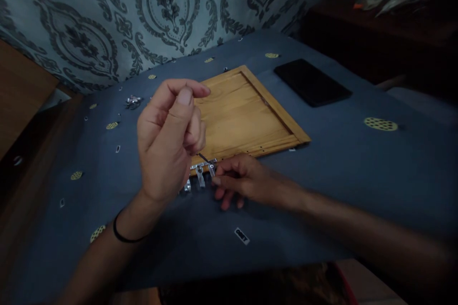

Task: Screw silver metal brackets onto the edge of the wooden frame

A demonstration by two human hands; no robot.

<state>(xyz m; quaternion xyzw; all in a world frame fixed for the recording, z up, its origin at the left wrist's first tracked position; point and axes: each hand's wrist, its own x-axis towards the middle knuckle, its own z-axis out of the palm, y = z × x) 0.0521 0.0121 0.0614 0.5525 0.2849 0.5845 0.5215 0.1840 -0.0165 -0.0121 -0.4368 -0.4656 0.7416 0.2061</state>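
A wooden framed panel [236,114] lies flat on the cloth-covered table. Along its near edge sits a metal strip [203,164] with small metal clips [200,177] hanging from it. My left hand [166,138] is raised over the panel's near left part, its fingers curled closed. From under it a thin dark-shafted tool [203,157] slants down to a screw on the right-hand clip; the tool's upper part is hidden by the hand. With thumb and forefinger, my right hand [241,178] pinches that metal clip [212,170]; its other fingers hang loosely below the edge.
A dark tablet or phone [311,82] lies right of the panel. Several small metal parts [133,101] are heaped at the left. Blue printed cloth [286,233] covers the table, with patterned fabric [164,5] behind it. A dark shelf [386,24] stands at the right.
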